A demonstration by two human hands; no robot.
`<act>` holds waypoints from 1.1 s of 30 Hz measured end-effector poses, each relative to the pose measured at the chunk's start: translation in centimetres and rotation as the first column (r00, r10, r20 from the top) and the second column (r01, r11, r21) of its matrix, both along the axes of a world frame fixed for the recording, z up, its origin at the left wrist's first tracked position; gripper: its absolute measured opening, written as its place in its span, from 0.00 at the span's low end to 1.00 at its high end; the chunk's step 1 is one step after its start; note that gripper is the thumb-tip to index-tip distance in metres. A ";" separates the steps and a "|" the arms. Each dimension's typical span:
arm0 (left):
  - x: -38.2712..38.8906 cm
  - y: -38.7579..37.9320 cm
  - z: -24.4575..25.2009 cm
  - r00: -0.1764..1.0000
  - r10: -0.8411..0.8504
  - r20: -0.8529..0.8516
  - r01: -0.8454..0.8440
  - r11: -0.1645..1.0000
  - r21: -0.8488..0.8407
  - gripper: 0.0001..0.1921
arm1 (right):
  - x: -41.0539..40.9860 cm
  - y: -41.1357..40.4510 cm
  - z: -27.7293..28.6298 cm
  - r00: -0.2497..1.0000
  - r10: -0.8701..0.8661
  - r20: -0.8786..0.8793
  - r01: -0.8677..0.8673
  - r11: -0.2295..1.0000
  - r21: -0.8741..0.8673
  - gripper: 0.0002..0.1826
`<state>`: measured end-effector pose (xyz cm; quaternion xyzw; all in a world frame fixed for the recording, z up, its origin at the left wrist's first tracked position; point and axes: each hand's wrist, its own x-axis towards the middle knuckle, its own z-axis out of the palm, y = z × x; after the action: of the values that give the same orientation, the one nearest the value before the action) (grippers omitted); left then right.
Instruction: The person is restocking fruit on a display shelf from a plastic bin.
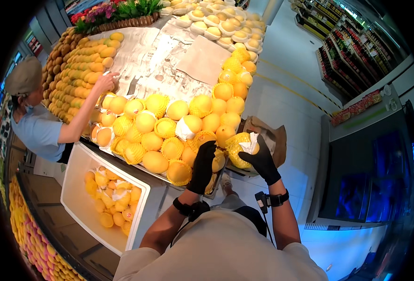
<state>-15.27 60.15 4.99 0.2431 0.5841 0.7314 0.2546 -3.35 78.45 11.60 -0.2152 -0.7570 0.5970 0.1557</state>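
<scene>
My right hand (pixel 262 161), in a black glove, holds a round yellow-orange fruit (pixel 241 154) by its right side. The fruit wears a yellow foam net, and white paper sticks out beside my thumb. To its left, my left hand (pixel 203 168), also gloved in black, lies edge-on over the front right corner of the fruit display. It covers part of the fruits there, and whether its fingers grip one is hidden. Beside it sits a netted fruit (pixel 179 172) at the front edge. Other fruits of this kind (pixel 152 141) are bare, netted or partly wrapped in paper.
A white foam box (pixel 74 196) with similar fruits stands at front left. A co-worker (pixel 38 109) reaches over the display's left side. Paper sheets (pixel 147 59) and cardboard (pixel 203 59) cover its middle. A brown paper bag (pixel 279 144) stands right; shelves (pixel 356 56) stand beyond the aisle.
</scene>
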 end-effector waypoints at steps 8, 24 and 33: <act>-1.8 0.6 1.2 0.948 0.268 0.169 -0.274 0.961 0.015 0.20 | -11.3 11.8 -2.8 0.986 0.081 -0.146 -0.063 0.991 0.122 0.40; -0.1 0.5 2.6 0.845 0.530 0.074 -0.522 0.846 -0.109 0.18 | -31.5 16.3 -5.3 0.688 0.719 0.100 -0.457 0.323 0.829 0.36; 0.6 -1.9 2.6 0.750 0.609 0.259 -0.612 0.787 -0.081 0.22 | -33.1 16.9 -7.1 0.533 0.792 0.299 -0.653 0.161 0.740 0.34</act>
<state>-14.72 58.21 7.57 -0.0620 0.5875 0.8031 0.0783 -36.42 95.39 4.46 0.3133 -0.9258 0.2114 -0.0123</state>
